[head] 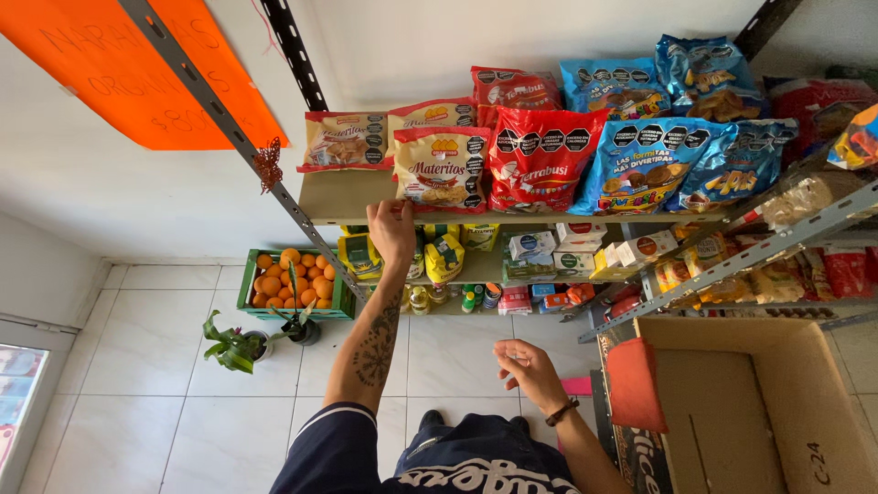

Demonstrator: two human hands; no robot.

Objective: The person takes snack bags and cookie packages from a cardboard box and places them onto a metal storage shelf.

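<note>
**Cream snack bag at the front edge of the top shelf**

The cream snack bag (443, 168) stands upright at the front edge of the top shelf (338, 197), toward its left end, leaning on a second cream bag behind it. The left hand (392, 230) reaches up with its fingers (399, 209) spread on the shelf lip, touching the bag's bottom seam; they are not closed on anything. To set the bag well, my judgement is that a light push at the base, not the top, would keep it from tipping forward off the edge, and squaring it to the red snack bag (540, 157) just beside it would keep the row even. The right hand (526, 367) hangs low and empty, fingers loosely curled and apart, near an open cardboard box (805, 402). Blue biscuit bags (645, 160) fill the shelf's right end. Below, a green crate of oranges (291, 279) sits on the floor near a small potted plant (240, 346).
</note>
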